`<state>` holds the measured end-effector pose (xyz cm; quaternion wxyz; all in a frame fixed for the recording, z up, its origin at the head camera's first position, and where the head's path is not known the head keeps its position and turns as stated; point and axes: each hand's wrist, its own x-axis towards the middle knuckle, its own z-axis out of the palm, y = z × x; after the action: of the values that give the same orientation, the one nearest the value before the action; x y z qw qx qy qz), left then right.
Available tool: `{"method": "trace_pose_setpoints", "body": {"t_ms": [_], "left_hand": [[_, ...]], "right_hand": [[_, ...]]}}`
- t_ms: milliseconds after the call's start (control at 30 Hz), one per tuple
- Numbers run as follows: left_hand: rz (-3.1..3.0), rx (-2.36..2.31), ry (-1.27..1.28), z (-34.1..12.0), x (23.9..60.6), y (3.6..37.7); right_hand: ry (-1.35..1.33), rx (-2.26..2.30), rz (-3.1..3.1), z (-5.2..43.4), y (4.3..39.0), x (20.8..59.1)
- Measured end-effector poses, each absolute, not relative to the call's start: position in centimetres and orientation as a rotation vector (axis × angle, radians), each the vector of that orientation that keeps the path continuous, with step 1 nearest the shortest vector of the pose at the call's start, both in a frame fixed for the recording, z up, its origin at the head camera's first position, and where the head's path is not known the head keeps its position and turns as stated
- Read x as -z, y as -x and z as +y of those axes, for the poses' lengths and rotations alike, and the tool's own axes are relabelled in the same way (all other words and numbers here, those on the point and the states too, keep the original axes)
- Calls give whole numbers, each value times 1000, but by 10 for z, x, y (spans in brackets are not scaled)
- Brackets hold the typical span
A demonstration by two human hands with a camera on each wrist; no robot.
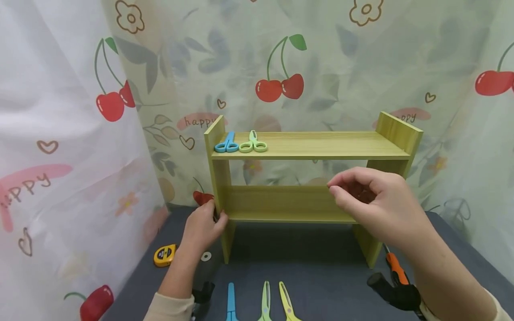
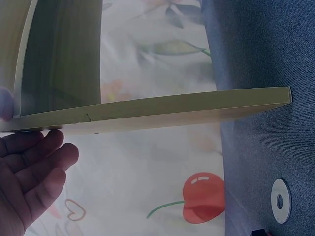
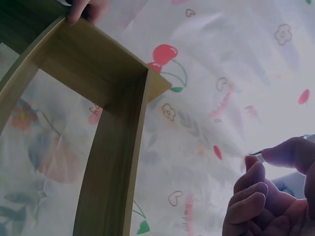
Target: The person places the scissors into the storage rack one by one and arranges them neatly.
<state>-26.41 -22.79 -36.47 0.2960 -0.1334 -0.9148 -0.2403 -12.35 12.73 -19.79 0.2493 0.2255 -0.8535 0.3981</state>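
Observation:
A small wooden two-tier shelf stands upright in the middle. My left hand grips its left side panel, with the thumb on one face and the fingers on the other. To the right, my right hand is raised in front of the shelf, apart from it. Its thumb and index finger pinch a tiny pale piece with a thin dark edge; its kind is too small to tell. Blue scissors and green scissors lie on the top board at the left.
Left of the shelf are a yellow tape measure and a flat pale ring. An orange-handled screwdriver lies at the right. Blue, green and yellow scissors, cut off by the frame, lie in front.

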Motion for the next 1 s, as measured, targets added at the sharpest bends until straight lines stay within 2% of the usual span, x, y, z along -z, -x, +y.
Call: {"method": "trace_pose_setpoints", "body": {"t_ms": [367, 533, 667, 800, 1000], "left_hand": [[-2425, 652, 397, -218, 363, 267], [-2379, 727, 649, -156, 359, 294], [-2351, 778, 786, -117, 360, 302], [-2348, 826, 932, -83, 363, 306], [-2294, 893, 1127, -45, 367, 306]], "right_hand": [[-605, -1023, -2287, 152, 82, 229], [-384, -938, -2301, 183, 35, 254], [-250, -989, -2316, 196, 9, 280], [-232, -1056, -2332, 201, -14, 303], [-160, -1139, -2380, 206, -32, 314]]}}
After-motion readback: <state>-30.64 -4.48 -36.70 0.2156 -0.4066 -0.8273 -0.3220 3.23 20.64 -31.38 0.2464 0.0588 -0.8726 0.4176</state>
